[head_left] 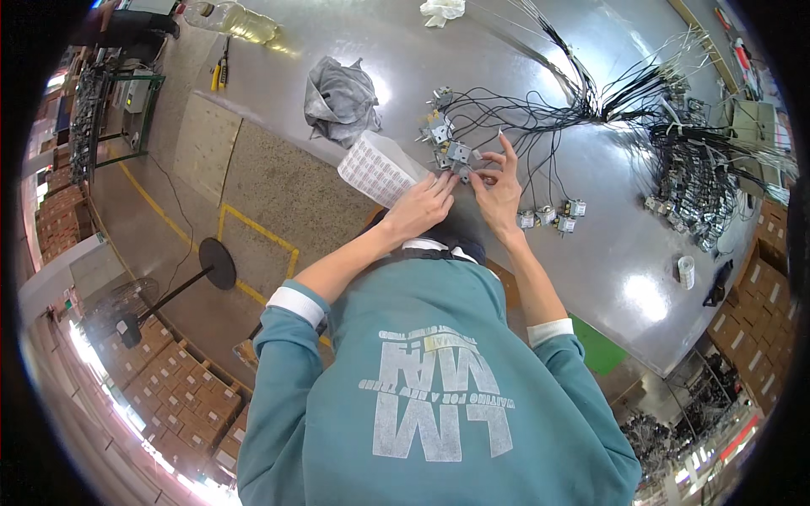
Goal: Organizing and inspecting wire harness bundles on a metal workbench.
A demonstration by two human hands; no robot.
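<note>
Both hands are meeting over a small grey metal component (461, 171) on the grey table (607, 253). The left hand (422, 207) and right hand (498, 187) are pinching it; its long axis cannot be made out. Its black wires (540, 126) are trailing far-right.

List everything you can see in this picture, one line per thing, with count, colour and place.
table: one, grey and shiny, fills the upper right
sheet of labels: one, white, on the table edge by the left hand
small metal parts with wires: a cluster, silver, just above both hands
loose metal parts: about four, silver, right of the right hand
wire bundles: many, black, fanned across the table top right
rag: one, grey, upper centre
bottle: one, clear with yellowish liquid, top left
tape roll: one, white, right edge
fan: one, black, on the floor at left
cardboard boxes: many, brown, lower left
left hand: on a metal part
right hand: pinching the same part
</note>
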